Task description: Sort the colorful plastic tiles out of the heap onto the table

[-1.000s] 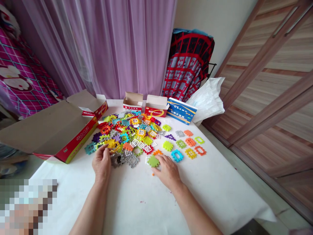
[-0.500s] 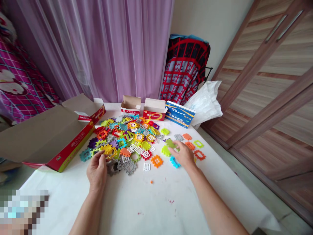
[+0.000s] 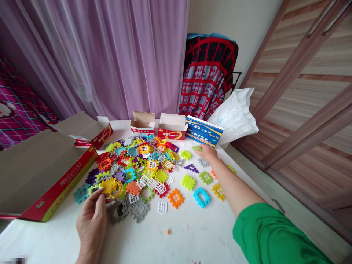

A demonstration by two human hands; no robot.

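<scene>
Head view: right hand (image 3: 208,151) pinches green tile (image 3: 197,148) just beside blue box (image 3: 204,135). Left hand (image 3: 92,220), fingers loosely spread, touches near edge of tile pile (image 3: 134,165). Judged early: handful of single tiles (image 3: 188,182) laid apart, bulk in heap.

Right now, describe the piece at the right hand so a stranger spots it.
On the white table, find the blue box at the far edge. In front of it the right hand holds a green tile, clear of the pile.
</scene>
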